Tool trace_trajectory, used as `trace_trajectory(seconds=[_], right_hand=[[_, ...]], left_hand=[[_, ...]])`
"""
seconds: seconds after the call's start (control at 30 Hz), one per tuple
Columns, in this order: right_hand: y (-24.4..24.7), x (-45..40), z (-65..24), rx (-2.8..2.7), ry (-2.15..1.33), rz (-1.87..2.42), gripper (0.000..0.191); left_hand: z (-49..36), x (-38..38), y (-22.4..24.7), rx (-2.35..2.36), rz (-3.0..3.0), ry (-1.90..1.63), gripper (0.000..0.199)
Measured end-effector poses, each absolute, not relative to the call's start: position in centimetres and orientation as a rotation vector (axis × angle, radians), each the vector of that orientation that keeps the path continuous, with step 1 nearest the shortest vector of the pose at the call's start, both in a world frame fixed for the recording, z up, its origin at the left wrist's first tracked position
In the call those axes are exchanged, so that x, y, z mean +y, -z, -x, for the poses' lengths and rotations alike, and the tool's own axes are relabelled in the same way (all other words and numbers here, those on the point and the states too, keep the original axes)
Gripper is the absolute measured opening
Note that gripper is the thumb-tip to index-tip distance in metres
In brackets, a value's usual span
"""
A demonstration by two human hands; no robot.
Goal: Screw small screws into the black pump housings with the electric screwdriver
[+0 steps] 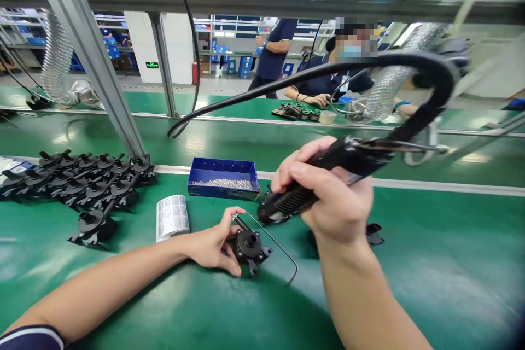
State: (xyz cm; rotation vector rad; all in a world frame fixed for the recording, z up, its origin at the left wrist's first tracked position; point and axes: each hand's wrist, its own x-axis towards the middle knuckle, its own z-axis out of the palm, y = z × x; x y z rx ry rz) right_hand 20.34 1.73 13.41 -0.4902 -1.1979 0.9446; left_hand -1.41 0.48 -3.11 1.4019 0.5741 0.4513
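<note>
My left hand [215, 246] is closed around a small black pump-like part [249, 244] with a round spout on top, resting on the green bench. Several tiny silver screws [234, 217] show at its fingertips. A thin dark bent wire [283, 248] runs beside the part; what it is attached to I cannot make out. My right hand [328, 197] grips a black electric screwdriver [293, 202], tilted with its nose toward the lower left, above and to the right of the part. Its tip is not clearly visible. Partly hidden behind my right wrist lies another black part [374, 234].
A blue bin [223, 192] of small silver screws stands behind my left hand, near a label roll [172, 217]. Rows of black parts [94, 191] fill the left. The screwdriver's thick cable [311, 72] arches overhead. A metal post [94, 60] rises at left. Co-workers [315, 79] are across the bench.
</note>
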Motion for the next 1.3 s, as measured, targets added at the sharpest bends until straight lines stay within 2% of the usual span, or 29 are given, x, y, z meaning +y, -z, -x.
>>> trace_trajectory(seconds=[0.23, 0.67, 0.77, 0.93, 1.03, 1.13, 1.3], right_hand=[[-14.8, 1.1, -23.1, -1.38, -0.92, 0.644, 0.016], [-14.7, 1.4, -23.8, -1.354, -0.8, 0.591, 0.018], [-14.6, 1.4, -23.7, -1.336, -0.782, 0.578, 0.017], [-14.7, 1.4, -23.4, -1.311, -0.778, 0.569, 0.02], [-14.8, 1.4, -23.4, -1.309, -0.769, 0.592, 0.018], [-15.0, 1.5, -23.7, -1.317, -0.774, 0.571, 0.015], [-15.7, 1.2, -24.7, -1.33, -0.746, 0.551, 0.016]], left_hand=[[0.0, -0.6, 3.1, 0.85, -1.237, -0.687, 0.115], [-0.2, -1.1, 3.0, 1.005, -1.259, -0.817, 0.114], [0.0, -1.4, 3.4, 1.108, -1.494, -0.972, 0.103], [0.5, -1.3, 3.9, 1.085, -2.107, -1.263, 0.063], [0.6, -1.3, 3.2, 1.015, -2.292, -1.309, 0.055], [0.8, -1.3, 2.7, 0.977, -2.365, -1.309, 0.054], [1.3, -1.3, 3.6, 0.85, -2.302, -1.351, 0.065]])
